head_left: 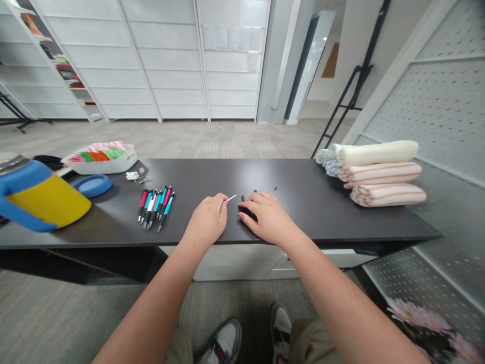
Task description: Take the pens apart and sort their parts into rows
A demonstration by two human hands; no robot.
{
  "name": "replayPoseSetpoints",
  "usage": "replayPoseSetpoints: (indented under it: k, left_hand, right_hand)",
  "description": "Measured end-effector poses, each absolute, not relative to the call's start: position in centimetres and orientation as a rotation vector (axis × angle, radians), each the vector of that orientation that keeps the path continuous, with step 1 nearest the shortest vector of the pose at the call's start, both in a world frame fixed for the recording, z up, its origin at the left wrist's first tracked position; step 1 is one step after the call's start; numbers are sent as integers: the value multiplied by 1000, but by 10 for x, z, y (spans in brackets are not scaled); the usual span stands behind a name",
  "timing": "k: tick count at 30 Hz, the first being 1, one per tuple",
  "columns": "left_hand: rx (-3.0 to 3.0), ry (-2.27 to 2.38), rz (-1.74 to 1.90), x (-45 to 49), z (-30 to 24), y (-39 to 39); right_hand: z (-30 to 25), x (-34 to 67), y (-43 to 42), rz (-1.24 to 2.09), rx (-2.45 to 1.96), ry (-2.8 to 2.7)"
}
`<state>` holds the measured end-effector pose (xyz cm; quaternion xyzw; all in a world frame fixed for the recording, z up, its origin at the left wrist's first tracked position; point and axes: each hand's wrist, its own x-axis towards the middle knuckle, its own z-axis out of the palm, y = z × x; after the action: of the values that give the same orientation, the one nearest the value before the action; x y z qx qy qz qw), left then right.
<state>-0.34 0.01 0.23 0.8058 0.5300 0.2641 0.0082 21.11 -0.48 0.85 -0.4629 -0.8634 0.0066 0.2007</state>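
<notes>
On the table [322, 212], left hand [207, 221] pinches a white rod [232, 197] while right hand [268, 218], palm down, clamps a black barrel [245, 208].

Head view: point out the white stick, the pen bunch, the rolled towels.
white stick [232, 197]: head view, on its bare shaft near the free tip.
pen bunch [155, 203]: head view, middle of the bunch.
rolled towels [381, 173]: head view, side of the middle roll.
</notes>
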Motion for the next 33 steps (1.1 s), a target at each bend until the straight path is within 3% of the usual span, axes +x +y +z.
replayPoseSetpoints:
  k: [11, 25, 33]
  left_hand:
    - [2539, 1645, 840, -3, 2, 0]
    - [2653, 1239, 789, -18, 5, 0]
    - [2515, 1576, 913, -74, 1, 5]
  right_hand:
    - [11, 211, -9, -57, -1316, -2312]
    - [6, 214, -8, -244, -1351, -2293]
    - [6, 213, -11, -304, -1405, -2219]
